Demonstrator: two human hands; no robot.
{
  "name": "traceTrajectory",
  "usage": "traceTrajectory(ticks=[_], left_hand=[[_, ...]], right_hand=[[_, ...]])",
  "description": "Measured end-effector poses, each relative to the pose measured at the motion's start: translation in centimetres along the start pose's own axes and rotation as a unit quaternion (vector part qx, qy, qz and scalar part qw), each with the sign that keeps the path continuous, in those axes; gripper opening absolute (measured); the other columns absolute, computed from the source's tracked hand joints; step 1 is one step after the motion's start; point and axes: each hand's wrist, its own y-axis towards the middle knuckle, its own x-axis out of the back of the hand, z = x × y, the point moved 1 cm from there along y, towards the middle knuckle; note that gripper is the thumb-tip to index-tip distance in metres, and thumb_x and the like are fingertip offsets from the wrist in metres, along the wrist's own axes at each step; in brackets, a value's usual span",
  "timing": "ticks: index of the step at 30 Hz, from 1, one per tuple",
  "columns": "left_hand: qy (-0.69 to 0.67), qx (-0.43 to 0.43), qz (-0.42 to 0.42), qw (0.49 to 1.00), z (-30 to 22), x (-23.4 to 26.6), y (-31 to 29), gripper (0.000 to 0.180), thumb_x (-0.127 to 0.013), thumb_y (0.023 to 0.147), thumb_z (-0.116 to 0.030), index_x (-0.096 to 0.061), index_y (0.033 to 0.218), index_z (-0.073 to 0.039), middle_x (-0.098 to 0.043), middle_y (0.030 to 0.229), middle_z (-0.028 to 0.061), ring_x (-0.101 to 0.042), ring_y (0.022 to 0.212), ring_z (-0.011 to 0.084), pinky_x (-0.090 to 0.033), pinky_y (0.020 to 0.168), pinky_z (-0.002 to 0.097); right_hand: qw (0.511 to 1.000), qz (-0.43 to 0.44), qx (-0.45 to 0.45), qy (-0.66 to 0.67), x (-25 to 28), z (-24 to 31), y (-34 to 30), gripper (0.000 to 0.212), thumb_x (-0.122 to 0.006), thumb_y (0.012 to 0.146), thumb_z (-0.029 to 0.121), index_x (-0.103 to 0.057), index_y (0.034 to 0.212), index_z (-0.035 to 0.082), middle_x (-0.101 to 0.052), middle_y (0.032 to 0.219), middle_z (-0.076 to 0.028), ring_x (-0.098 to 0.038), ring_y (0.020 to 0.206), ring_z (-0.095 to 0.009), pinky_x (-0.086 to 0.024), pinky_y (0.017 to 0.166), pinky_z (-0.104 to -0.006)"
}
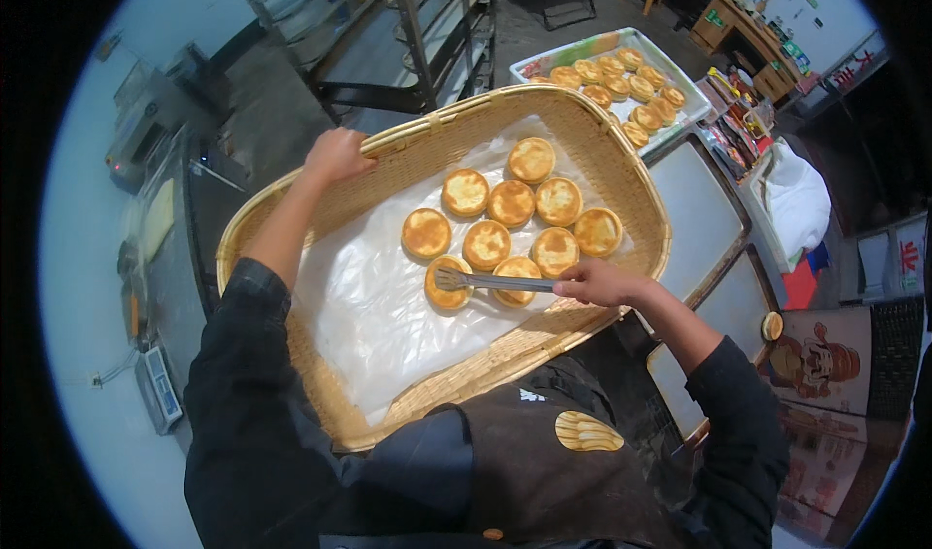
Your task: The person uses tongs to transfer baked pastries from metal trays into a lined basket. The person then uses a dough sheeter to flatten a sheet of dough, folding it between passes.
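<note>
A large woven bamboo basket [636,185], lined with a clear plastic sheet [354,301], is tilted in front of me. Several round, golden-brown flat breads [512,203] lie grouped toward its right side. My left hand [340,154] is closed around the far-left rim. Above the near side of the basket, my right hand [597,283] grips metal tongs [510,283] pointing left. The tongs' tips rest over the nearest-left bread [449,297]; whether they pinch it I cannot tell.
Beyond the basket, a white tray [697,112] holds more breads. Baking sheets [694,199] lie at right, with one bread [772,326] at an edge. A metal rack [413,39] stands at the back. At left are a counter and a scale [163,384].
</note>
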Motion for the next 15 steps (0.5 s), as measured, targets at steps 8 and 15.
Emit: traceTrajectory(ticks=[8, 15], left_hand=[[-0.008, 0.013, -0.022, 1.000, 3.9, -6.5, 1.2, 0.039, -0.078, 0.074, -0.017, -0.069, 0.108, 0.000, -0.068, 0.103, 0.0237, -0.063, 0.103, 0.0429, -0.051, 0.091, 0.0523], [-0.047, -0.088, -0.179, 0.979, 5.9, -8.5, -0.7, 0.036, -0.084, 0.067, -0.013, -0.064, 0.091, 0.005, -0.063, 0.092, 0.0309, -0.061, 0.092, 0.0529, -0.048, 0.080, 0.0608]], right_hand=[[0.996, -0.084, 0.034, 0.012, 3.9, -4.8, -12.8, 0.056, -0.063, 0.100, 0.050, -0.068, 0.131, 0.003, -0.072, 0.122, -0.022, -0.068, 0.113, -0.038, -0.051, 0.099, -0.0445], [0.764, -0.318, -0.015, 0.561, -2.8, -23.2, -30.1, 0.030, -0.058, 0.107, 0.043, -0.060, 0.113, 0.014, -0.053, 0.078, 0.003, -0.043, 0.061, -0.004, -0.035, 0.053, -0.0219]])
